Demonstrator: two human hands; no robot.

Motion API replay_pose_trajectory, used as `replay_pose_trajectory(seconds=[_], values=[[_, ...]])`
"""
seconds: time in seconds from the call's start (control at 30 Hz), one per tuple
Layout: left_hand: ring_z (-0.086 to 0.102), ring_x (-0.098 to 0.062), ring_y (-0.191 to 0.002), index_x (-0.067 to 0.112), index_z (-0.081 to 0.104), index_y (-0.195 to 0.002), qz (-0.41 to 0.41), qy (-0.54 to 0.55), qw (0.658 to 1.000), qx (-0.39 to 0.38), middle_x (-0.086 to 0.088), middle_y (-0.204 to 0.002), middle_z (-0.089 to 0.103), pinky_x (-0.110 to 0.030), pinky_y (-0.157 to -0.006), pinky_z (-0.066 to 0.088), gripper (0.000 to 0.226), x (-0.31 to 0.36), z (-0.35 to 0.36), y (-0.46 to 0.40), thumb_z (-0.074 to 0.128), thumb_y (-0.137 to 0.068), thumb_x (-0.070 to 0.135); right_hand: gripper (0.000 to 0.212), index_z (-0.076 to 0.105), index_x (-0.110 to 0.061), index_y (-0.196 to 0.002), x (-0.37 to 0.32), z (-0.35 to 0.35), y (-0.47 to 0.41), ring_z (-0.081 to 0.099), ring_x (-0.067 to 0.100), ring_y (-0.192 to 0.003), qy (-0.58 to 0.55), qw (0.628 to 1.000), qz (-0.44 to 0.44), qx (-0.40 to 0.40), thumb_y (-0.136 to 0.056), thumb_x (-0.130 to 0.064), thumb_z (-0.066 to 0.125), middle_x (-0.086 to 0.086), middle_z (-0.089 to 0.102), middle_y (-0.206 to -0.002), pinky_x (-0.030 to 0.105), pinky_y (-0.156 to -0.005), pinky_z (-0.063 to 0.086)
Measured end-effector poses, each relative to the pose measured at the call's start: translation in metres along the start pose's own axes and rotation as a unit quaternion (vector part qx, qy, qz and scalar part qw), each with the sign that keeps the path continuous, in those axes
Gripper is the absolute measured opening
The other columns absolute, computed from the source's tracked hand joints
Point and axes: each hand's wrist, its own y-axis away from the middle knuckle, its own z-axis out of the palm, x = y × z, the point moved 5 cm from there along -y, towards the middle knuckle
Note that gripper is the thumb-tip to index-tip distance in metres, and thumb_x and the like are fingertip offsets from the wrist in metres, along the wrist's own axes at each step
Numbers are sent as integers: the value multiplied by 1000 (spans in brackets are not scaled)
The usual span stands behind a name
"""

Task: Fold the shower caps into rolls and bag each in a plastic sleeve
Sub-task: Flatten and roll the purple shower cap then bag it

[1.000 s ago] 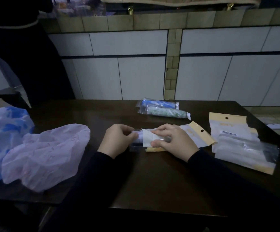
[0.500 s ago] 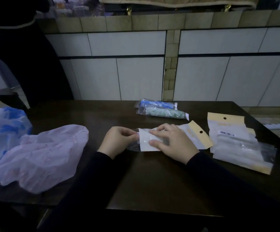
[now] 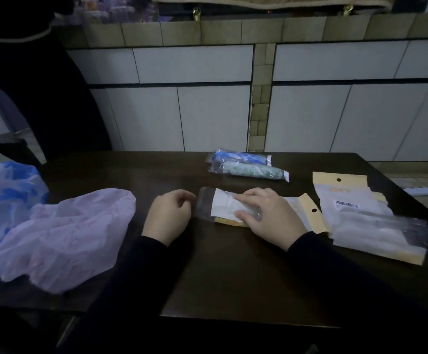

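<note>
A clear plastic sleeve with a white flap and a rolled cap inside lies in the middle of the dark table. My right hand grips the sleeve from above, thumb at its near edge and fingers over the top. Just left of the sleeve's clear end, my left hand rests on the table with loosely curled fingers and holds nothing. A pink shower cap and a blue patterned shower cap lie unfolded at the left. Two bagged rolls, one blue and one green, lie at the back.
A stack of empty sleeves with yellow header cards lies at the right, near the table's edge. Another sleeve sticks out from under my right hand. A person in dark clothes stands at the back left. A tiled wall rises behind the table.
My left hand has let go of the sleeve's left end and drawn slightly away. The white flap now lies folded down over the sleeve under my right hand.
</note>
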Motion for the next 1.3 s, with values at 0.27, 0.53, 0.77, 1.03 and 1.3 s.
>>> replay_pose_trajectory(seconds=[0.27, 0.53, 0.77, 1.03, 1.3], values=[[47, -27, -123, 16, 54, -128, -13, -270, 963, 4, -3, -139, 51, -39, -97, 39, 35, -15, 5, 10, 39, -99, 29, 40, 53, -33, -134, -4, 0, -22, 46, 10, -119, -15, 999, 34, 36, -95, -41, 54, -9, 55, -129, 30, -101, 39], [29, -24, -142, 19, 38, -147, -5, -256, 966, -28, -4, -157, 31, -41, -113, 28, 47, -16, 5, 16, 31, -103, 36, 38, 56, -26, -132, -61, 18, -88, 55, 14, -111, -80, 994, 26, 74, -95, -32, 55, -2, 59, -125, 31, -94, 45], [42, -22, -130, 19, 51, -136, 38, -261, 964, -8, -3, -147, 45, -37, -105, 35, 44, -16, -1, 13, 35, -100, 41, 35, 61, -20, -128, -105, 52, -163, 61, 20, -101, -84, 995, 28, 49, -95, -28, 55, 4, 67, -114, 32, -88, 49], [42, -15, -122, 20, 57, -129, 56, -204, 977, 8, 1, -138, 52, -29, -102, 36, 43, -23, -4, 6, 43, -97, 45, 35, 63, -15, -122, -119, 100, -221, 58, 27, -107, -54, 997, 61, 7, -93, -33, 57, 9, 66, -115, 37, -91, 49], [41, -10, -114, 21, 59, -125, 72, -165, 983, 32, 2, -131, 54, -22, -93, 35, 40, -26, -5, 4, 47, -96, 45, 47, 61, -15, -126, -124, 101, -226, 57, 29, -109, 2, 1000, 22, 9, -92, -48, 54, 9, 63, -116, 37, -89, 48]])
